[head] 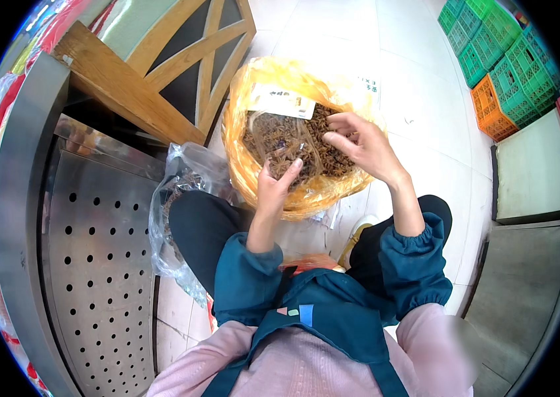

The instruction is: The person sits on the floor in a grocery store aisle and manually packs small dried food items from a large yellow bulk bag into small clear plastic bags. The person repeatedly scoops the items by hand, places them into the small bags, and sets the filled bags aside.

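Before me stands a yellow plastic bag (pixel 240 168) with its mouth spread wide, full of loose star anise (pixel 327 129). My left hand (pixel 276 186) grips the near end of a clear plastic bag (pixel 280 129) that lies over the heap, thumb on top. Star anise shows through the clear film. A white printed label (pixel 282 100) that bears writing lies at the far end of the clear bag. Just above the loose star anise on the right is my right hand (pixel 362 144), thumb and fingers apart, with nothing visible between them.
Another clear plastic bag (pixel 180 173) with brown contents rests beside my left knee. A perforated metal panel (pixel 104 258) and a wooden frame (pixel 131 89) stand at left. Stacked green crates (pixel 518 74), an orange crate (pixel 493 106) and a metal cabinet (pixel 523 278) line the right.
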{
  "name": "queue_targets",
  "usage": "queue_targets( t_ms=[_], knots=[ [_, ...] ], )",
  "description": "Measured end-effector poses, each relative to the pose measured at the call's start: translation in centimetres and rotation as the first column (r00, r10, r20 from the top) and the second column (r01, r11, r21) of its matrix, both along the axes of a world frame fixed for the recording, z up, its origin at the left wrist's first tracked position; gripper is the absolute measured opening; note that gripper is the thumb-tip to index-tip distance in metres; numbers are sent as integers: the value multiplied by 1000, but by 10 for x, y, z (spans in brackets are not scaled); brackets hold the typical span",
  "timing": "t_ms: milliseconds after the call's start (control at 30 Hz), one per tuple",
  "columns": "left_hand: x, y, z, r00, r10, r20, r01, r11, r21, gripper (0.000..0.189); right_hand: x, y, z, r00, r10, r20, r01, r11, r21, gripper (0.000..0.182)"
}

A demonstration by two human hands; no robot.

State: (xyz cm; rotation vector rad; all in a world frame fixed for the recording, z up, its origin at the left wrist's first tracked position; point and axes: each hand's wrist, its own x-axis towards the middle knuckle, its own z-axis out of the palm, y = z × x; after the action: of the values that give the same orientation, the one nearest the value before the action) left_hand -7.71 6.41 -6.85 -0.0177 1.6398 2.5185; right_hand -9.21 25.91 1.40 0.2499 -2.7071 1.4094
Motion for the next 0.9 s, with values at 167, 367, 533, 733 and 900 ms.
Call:
queue_targets(
  t_ms=[167,367,533,733,900],
  knots=[
    [-1,-4,-8,993,-112,35,102,973,205,35,-6,-23,-26,968,214,133,-166,938,-306,27],
    [-3,-4,12,996,2,-93,13,986,164,37,-11,-29,-40,938,200,283,14,793,-610,19],
    [-2,0,25,999,-25,-23,31,954,297,45,-11,-38,-48,975,169,147,15,604,-797,20],
    [3,-2,16,991,-133,-29,136,979,152,39,-13,-43,-53,977,96,190,110,535,-838,21],
    [-2,-6,18,999,-35,-40,46,947,318,44,-7,-28,-48,962,158,224,-26,866,-500,43]
  ],
)
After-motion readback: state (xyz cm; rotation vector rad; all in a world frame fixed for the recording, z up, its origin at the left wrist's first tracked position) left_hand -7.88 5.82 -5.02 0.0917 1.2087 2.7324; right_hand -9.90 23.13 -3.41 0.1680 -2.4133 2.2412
